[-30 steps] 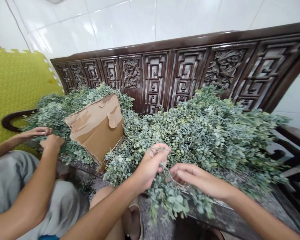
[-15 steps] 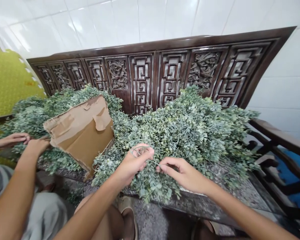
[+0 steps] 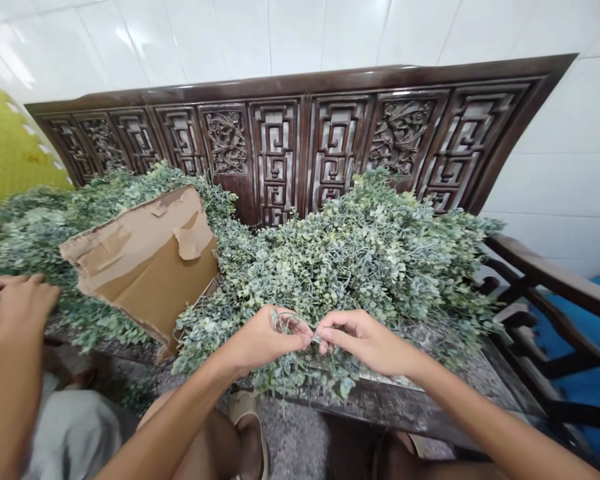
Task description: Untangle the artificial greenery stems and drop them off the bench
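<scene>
My left hand point(image 3: 267, 339) is closed around thin green plant stems point(image 3: 282, 321), which curl in a loop over its fingers. Fingertip to fingertip with it, my right hand point(image 3: 364, 339) is pinched on what looks like a thin stem, mostly hidden by the fingers. Both hands are over the front of a large heap of artificial greenery point(image 3: 350, 257) with small grey-green leaves. Some leafy sprigs point(image 3: 300, 377) hang below my hands at the seat's front edge.
The heap lies on a dark carved wooden bench point(image 3: 280, 393) with an armrest point(image 3: 535, 263) at right. A torn cardboard piece point(image 3: 155, 267) leans in the greenery. Another person's hand point(image 3: 23, 303) is at far left, near a yellow foam mat point(image 3: 15, 153).
My hands have come together at the fingertips; the left turned and lowered slightly. The view has shifted a little, and the other person's hands have moved toward the left edge.
</scene>
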`<state>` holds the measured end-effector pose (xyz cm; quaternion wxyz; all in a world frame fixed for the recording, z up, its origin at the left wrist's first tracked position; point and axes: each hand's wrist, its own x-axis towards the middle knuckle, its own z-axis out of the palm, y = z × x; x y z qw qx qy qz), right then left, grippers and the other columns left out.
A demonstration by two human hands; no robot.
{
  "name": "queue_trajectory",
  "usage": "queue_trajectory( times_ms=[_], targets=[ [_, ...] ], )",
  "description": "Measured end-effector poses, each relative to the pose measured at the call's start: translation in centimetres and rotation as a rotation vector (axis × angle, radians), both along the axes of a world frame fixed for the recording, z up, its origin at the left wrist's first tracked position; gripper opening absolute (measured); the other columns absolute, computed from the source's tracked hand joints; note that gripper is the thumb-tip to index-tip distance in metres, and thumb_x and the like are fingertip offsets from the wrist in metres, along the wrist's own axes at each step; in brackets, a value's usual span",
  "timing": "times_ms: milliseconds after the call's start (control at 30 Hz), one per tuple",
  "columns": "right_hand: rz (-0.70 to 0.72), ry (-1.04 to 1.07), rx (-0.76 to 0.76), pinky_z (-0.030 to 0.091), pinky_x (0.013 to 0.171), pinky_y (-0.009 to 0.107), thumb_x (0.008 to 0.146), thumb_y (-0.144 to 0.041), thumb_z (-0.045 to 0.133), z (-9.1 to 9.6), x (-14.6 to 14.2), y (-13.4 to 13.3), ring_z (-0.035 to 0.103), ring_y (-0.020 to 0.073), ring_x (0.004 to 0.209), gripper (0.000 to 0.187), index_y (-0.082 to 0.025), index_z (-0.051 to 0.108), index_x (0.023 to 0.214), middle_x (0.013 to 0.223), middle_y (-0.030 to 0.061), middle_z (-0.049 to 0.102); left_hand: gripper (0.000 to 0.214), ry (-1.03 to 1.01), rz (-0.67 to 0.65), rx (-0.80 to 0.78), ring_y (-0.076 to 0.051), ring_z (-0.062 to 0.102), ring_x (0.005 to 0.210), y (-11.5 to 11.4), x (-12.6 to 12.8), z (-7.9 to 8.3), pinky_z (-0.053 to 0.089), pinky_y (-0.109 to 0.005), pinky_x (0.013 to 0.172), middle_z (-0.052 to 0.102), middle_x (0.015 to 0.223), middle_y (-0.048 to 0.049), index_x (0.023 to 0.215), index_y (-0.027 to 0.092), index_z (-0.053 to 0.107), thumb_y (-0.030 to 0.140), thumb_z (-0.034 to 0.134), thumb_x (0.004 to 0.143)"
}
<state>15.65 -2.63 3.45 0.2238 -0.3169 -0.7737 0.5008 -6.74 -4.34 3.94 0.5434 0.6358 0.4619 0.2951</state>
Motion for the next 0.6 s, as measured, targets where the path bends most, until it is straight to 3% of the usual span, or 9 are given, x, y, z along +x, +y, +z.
queue_trajectory(
  times_ms=[200,400,600],
  targets=[
    [0.049,0.078,-0.169,0.051,0.086,0.036,0.098,-0.043,0.054,-0.2,0.8,0.5,0.068,0.0183,0.092,0.030,-0.018,0.063,0.113,0.096,0.0058,0.073,0.016,0.013,0.016,0.011,-0.015,0.056,0.071,-0.1,0.0,0.1,0.043,-0.025,0.066,0.067,0.071,-0.0021,0.079,0.015,0.074,0.030,0.070,0.076],
    [0.045,-0.020,-0.013,0.048,0.095,0.039,0.096,-0.041,0.057,0.3,2.7,1.2,0.065,0.0195,0.103,0.027,-0.020,0.069,0.107,0.110,0.0069,0.072,0.018,-0.011,0.071,-0.050,-0.013,0.050,0.067,-0.4,-0.4,1.2,0.038,-0.024,0.065,0.060,0.069,0.0010,0.074,0.017,0.067,0.035,0.069,0.075],
    [0.009,-0.009,0.014,0.046,0.098,0.039,0.086,-0.038,0.071,-0.7,3.1,1.0,0.062,0.0199,0.107,0.028,-0.019,0.066,0.107,0.112,0.0058,0.068,0.022,0.000,0.191,-0.055,-0.011,0.042,0.061,-0.3,-0.6,1.7,0.031,-0.022,0.056,0.053,0.068,0.0027,0.077,0.018,0.062,0.039,0.065,0.077]
  ],
)
